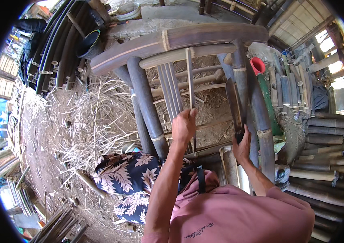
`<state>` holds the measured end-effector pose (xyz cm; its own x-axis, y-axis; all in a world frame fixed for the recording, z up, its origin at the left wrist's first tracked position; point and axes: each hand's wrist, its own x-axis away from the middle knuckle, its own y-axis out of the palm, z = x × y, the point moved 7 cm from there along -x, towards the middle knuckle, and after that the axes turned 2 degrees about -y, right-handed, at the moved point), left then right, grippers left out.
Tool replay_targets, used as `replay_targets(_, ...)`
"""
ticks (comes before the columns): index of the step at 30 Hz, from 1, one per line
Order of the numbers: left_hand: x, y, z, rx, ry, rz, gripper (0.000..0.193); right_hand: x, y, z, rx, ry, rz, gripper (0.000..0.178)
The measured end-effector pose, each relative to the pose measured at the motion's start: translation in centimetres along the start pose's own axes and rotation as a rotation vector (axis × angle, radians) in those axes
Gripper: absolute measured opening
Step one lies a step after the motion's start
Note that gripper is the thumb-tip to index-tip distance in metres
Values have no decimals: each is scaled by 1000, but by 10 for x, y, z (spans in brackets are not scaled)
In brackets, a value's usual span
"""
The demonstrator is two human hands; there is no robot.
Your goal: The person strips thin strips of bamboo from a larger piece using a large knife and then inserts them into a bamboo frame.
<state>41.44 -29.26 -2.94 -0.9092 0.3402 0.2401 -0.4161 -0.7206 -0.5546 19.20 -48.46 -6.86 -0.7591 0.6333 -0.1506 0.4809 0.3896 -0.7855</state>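
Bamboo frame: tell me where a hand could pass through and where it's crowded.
Widest opening: between the upright strip in the left hand and the long blade in the right hand, though rails cross behind. Narrower gap: between the left post and pale slats. Crowded: among the slats, set close together.

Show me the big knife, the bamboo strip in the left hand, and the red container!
Big knife (233,104): head view, on the middle of its dark blade.
Bamboo strip (191,81): head view, on the pale length above the left hand (183,125).
Red container (258,66): head view, on its red wall.
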Motion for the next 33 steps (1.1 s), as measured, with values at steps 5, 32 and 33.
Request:
replay_targets(5, -17, -20, 8, -141, -54, 71, 33, 14, 12, 27, 23, 95, 2, 77)
replay_targets(32, -85, -57, 40, 713, 169, 241, 51, 98, -63, -87, -555, 498, -990, 68)
replay_targets(33, -90, -50, 35, 748, 176, 159, 53, 88, -51, -86, -568, 545, -982, 68)
